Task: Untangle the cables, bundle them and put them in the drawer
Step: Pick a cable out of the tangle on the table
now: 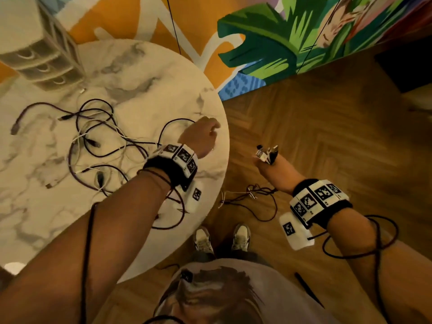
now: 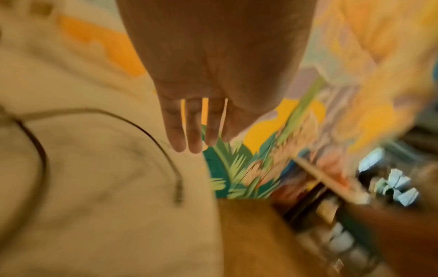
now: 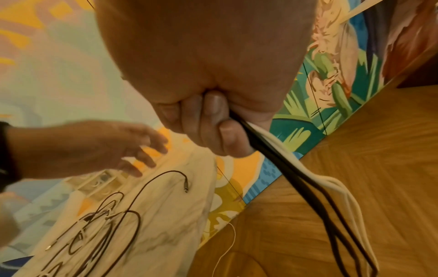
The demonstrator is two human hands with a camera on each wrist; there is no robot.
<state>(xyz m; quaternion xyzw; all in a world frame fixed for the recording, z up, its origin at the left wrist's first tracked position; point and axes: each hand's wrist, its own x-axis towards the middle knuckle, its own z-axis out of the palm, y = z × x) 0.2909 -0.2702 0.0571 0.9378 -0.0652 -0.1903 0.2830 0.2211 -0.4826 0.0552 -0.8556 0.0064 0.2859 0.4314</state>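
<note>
A tangle of black and white cables (image 1: 98, 141) lies on the round marble table (image 1: 145, 66). One black cable (image 2: 142, 127) arcs out of it to a plug (image 2: 179, 191) near the table's right edge. My left hand (image 1: 203, 136) hovers over that edge with straight fingers (image 2: 194, 138), holding nothing. Out over the floor, my right hand (image 1: 268, 164) grips a bunch of black and white cables (image 3: 284, 165). Their plugs (image 1: 266, 154) stick out above the fist, and the loops (image 1: 252, 195) hang below. A small pale drawer unit (image 1: 44, 54) stands at the table's far left, blurred.
A wooden herringbone floor (image 1: 327, 136) lies to the right of the table. Behind stands a colourful mural wall (image 1: 268, 43) with thin black cords (image 1: 174, 24) hanging down it. My shoes (image 1: 222, 239) stand by the table's edge. A dark stick-like object (image 1: 306, 286) lies on the floor.
</note>
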